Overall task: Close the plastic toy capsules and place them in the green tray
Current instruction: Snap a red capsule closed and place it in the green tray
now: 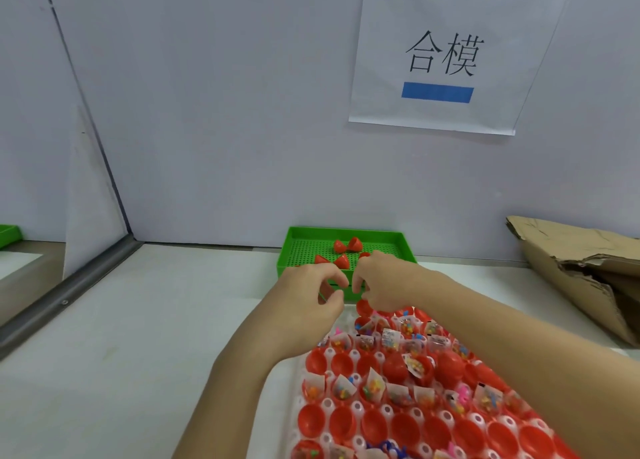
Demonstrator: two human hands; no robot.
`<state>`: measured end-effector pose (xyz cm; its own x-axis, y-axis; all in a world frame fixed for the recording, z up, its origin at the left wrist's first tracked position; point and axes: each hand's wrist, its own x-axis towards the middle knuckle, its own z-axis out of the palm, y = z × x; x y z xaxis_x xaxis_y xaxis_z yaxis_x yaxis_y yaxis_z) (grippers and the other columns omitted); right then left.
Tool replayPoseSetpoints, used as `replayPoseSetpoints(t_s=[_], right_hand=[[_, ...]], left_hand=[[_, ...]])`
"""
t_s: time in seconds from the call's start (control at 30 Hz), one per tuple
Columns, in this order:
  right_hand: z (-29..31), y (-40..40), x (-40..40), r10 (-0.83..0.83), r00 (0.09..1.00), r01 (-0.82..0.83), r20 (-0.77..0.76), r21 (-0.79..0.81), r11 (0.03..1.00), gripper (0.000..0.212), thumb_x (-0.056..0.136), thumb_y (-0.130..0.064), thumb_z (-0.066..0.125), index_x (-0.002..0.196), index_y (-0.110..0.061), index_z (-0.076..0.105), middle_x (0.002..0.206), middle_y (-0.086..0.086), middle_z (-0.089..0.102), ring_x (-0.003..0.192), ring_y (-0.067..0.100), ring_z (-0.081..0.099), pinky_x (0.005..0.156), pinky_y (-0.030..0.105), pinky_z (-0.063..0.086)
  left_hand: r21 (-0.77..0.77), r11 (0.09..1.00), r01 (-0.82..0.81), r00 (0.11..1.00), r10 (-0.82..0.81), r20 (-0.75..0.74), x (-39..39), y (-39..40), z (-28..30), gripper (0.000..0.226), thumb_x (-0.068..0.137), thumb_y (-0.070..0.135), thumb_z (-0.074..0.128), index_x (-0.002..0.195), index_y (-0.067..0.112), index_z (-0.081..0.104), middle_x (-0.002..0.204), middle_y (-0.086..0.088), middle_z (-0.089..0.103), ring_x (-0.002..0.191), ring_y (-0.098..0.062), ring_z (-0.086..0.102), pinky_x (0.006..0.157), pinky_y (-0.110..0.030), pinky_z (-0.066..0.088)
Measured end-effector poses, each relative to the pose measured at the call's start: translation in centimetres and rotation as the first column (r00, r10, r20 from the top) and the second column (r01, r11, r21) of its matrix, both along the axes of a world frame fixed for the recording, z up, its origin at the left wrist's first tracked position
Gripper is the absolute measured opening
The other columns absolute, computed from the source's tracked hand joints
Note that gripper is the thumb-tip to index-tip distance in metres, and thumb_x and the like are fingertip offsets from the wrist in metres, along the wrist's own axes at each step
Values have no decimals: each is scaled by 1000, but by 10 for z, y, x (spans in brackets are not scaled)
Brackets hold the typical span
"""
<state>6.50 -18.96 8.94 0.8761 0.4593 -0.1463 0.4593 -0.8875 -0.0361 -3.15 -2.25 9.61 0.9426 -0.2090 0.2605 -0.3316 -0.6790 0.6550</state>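
Both hands' grips [311, 296] [377, 282] curl empty before the green tray [294, 247].

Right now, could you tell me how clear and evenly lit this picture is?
Head view: soft, even light with faint shadows; wide-angle bending curves the wall corner and table edge; the left hand and right hand look slightly soft; the green tray is fairly clear.

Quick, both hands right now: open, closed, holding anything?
Left hand: fingers curled at the near edge of the green tray, nothing visible in them; cannot tell.
Right hand: fingers curled downward, contents hidden; cannot tell.
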Motion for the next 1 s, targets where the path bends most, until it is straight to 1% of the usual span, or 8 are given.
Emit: replayPoseSetpoints(t_s=[0.23, 0.4, 0.57, 0.67, 0.77, 0.9, 0.97, 1.0], right_hand=[[-5, 1, -4, 13, 1000, -12, 12, -34, 999, 24, 88, -7, 63, 105, -17, 76, 102, 0, 72, 86, 20, 68, 77, 37, 61], [-6, 0, -1, 9, 999, -10, 31, 51, 999, 25, 87, -1, 60, 98, -15, 78, 99, 1, 74, 84, 18, 69, 77, 36, 61], [0, 0, 1, -8, 999, 4, 32, 120, 993, 24, 87, 1, 60, 98, -9, 79, 94, 4, 75, 82, 16, 67, 77, 35, 61], [6, -2, 1, -13, 999, 6, 41, 160, 987, 26, 83, 3, 58, 94, -7, 80, 88, 6, 77, 77, 18, 70, 74, 36, 62], [13, -4, 2, -48, 998, 38, 38, 236, 971, 27, 83, 3, 59, 94, -9, 80, 92, 3, 77, 80, 18, 70, 75, 36, 62], [26, -9, 0, -76, 997, 67, 12, 338, 939, 28, 83, 4, 59, 93, -9, 81, 92, 1, 78, 84, 15, 70, 78, 31, 61], [32, -12, 0, -87, 996, 89, -20, 376, 922, 27, 83, 4, 59, 89, -9, 81, 80, -3, 76, 76, 12, 67, 66, 25, 58], [35, -13, -1, -99, 994, 107, -40, 390, 914, 27, 83, 3, 59, 86, -10, 82, 70, -9, 73, 68, 7, 63, 57, 18, 52]], left_hand=[[3, 1000, -12, 1000, 12, 4, 0, 0, -2, 20, 98, 25, 53, 114, 30, 65, 89, 21, 59, 83, 2, 61, 64, -6, 46], [22, 1000, -6, 1000, 6, -12, 0, -3, -3, 19, 98, 25, 53, 111, 28, 67, 98, 11, 65, 90, -3, 62, 81, -21, 54], [37, 999, -14, 1000, 14, 2, 1, -5, -7, 19, 98, 23, 54, 112, 28, 66, 97, 15, 63, 89, 0, 60, 76, -13, 50], [19, 999, -29, 1000, 29, -2, 3, -6, -8, 21, 97, 23, 56, 116, 28, 64, 97, 15, 62, 92, -1, 60, 79, -15, 50], [19, 999, -34, 999, 34, -18, 4, -7, -12, 34, 92, 29, 64, 125, 31, 58, 108, 15, 60, 99, 0, 57, 82, -15, 47], [13, 998, -57, 996, 58, -70, 6, -11, -18, 68, 80, 42, 77, 138, 36, 43, 126, 13, 55, 114, -4, 52, 94, -24, 45], [13, 997, -82, 992, 83, -93, 7, -14, -21, 80, 75, 47, 80, 141, 37, 37, 133, 12, 53, 121, -7, 50, 98, -25, 42], [11, 995, -96, 990, 97, -99, 7, -17, -22, 84, 73, 49, 81, 142, 36, 35, 135, 13, 53, 124, -7, 49, 96, -24, 39]])
